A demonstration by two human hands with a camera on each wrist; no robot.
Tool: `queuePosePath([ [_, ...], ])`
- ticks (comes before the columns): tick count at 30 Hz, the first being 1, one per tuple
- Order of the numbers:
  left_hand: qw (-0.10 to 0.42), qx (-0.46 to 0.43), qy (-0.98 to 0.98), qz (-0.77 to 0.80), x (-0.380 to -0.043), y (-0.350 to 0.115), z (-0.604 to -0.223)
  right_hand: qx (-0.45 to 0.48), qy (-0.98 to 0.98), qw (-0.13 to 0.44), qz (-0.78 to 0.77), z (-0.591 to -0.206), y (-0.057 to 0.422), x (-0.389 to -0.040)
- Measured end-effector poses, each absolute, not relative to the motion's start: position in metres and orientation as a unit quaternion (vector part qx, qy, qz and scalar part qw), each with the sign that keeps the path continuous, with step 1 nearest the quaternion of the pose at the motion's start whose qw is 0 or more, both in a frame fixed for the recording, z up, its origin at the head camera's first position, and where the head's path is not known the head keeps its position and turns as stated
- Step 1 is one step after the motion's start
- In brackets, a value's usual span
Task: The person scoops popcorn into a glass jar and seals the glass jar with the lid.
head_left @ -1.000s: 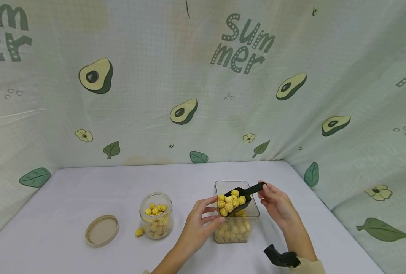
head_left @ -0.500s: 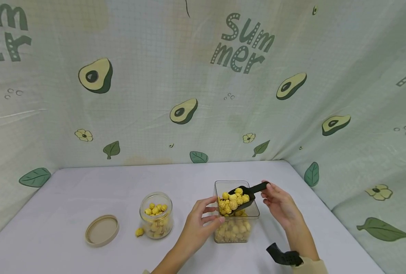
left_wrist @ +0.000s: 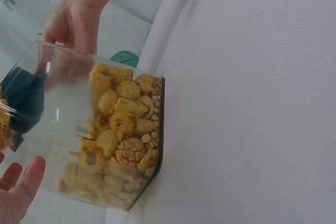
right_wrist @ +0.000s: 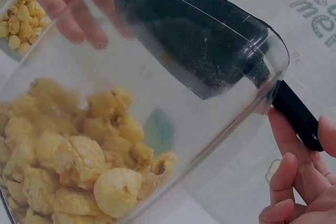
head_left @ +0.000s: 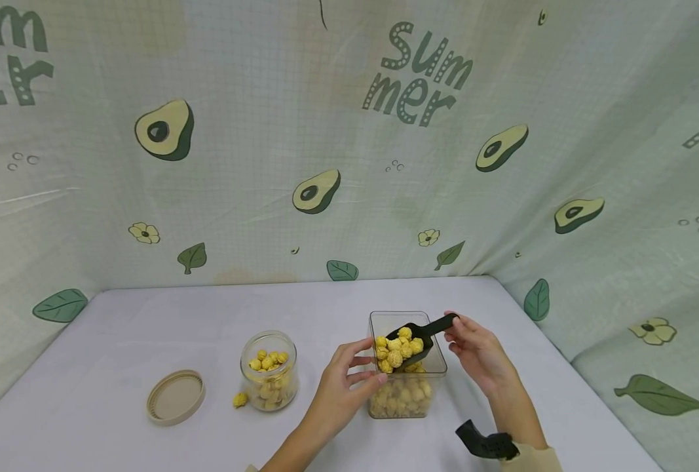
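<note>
My right hand [head_left: 481,354] pinches the handle of a black scoop [head_left: 422,347] between thumb and fingers. Yellow popcorn [head_left: 397,347] is heaped in its bowl, which tilts down to the left within the mouth of a clear square container [head_left: 437,362]. More popcorn [left_wrist: 126,129] fills the container's lower part. At its left corner my left hand [head_left: 343,387] holds the container, thumb at the front and fingers along the left side. Through the clear wall in the right wrist view, the scoop [right_wrist: 189,35] shows near the rim, with left fingers [right_wrist: 94,30] beyond it.
Left of the container stands a round glass jar [head_left: 290,383] partly filled with popcorn. One loose piece of popcorn [head_left: 240,400] lies beside it. Farther left a beige round lid [head_left: 175,419] lies on the white table [head_left: 166,328]. A printed cloth [head_left: 243,131] hangs behind.
The right hand moved the scoop slightly right and up, then back left and down to about where it was. Popcorn shifted in the scoop's bowl. The left hand and container stayed put.
</note>
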State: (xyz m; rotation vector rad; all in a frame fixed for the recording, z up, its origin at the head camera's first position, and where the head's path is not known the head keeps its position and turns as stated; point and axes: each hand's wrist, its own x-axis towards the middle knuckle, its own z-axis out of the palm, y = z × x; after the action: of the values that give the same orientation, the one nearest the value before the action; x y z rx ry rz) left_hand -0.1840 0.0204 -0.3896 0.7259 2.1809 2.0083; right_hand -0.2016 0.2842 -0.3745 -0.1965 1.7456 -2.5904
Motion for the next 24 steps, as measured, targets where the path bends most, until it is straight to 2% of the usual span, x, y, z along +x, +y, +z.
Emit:
queuePosePath([
  [7,0.047,0.237,0.713,0.659,-0.184,0.02,-0.389,-0.088,0.524,0.035,-0.846,-0.378,0.292,-0.203],
  [24,0.038,0.239,0.718,0.652,-0.184,0.021,-0.391,-0.077,0.515,0.029,-0.853,-0.375,0.297,-0.202],
])
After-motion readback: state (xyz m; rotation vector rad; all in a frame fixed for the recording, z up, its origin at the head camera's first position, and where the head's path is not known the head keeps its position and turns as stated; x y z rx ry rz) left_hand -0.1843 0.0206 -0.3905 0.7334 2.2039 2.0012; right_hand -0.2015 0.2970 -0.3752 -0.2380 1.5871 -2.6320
